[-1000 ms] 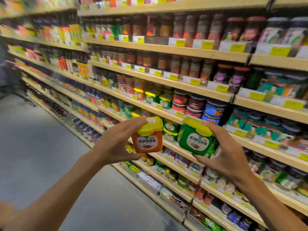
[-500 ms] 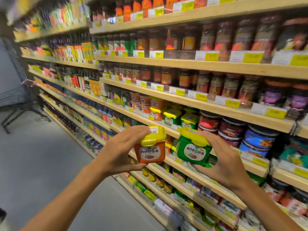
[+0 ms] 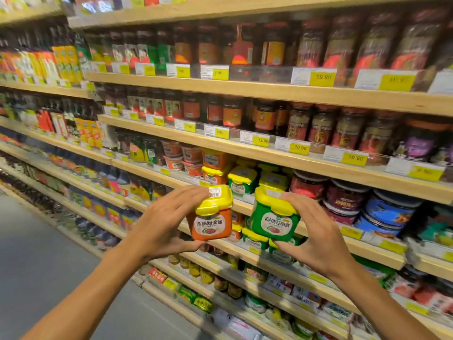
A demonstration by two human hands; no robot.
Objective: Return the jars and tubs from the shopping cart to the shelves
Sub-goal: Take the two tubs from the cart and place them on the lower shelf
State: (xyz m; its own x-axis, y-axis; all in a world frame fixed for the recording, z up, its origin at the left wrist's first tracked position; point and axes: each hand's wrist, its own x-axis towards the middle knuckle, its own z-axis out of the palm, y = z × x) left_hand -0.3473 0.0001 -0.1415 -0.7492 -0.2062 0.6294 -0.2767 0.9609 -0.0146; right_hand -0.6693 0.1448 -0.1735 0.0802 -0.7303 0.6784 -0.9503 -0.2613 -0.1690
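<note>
**Fingers clamp two sauce tubs before the shelf**

Fingers of the left hand [image 3: 159, 224] wrap the orange tub [image 3: 212, 223], thumb under its base and fingertips across its yellow lid [image 3: 215, 199]; a white barcode sticker sits on that lid. The right hand [image 3: 316, 231] grips the green tub [image 3: 274, 220] the same way, thumb beneath, fingers over its yellow snap lid. Both tubs are squarish plastic with a white oval label printed in Chinese characters and a small picture of sauce. They are held side by side, close but apart, the green one tilted slightly left.

Just behind the tubs runs a wooden shelf [image 3: 245, 207] carrying matching stock: orange tubs with yellow lids [image 3: 214, 176] behind the orange tub, green tubs with yellow lids [image 3: 242, 180] to their right. Farther right along that shelf sit stacked round tubs with dark lids [image 3: 343, 200]. Above it, shelves hold rows of dark glass jars [image 3: 318, 126] behind yellow price tags [image 3: 354, 158].
</note>
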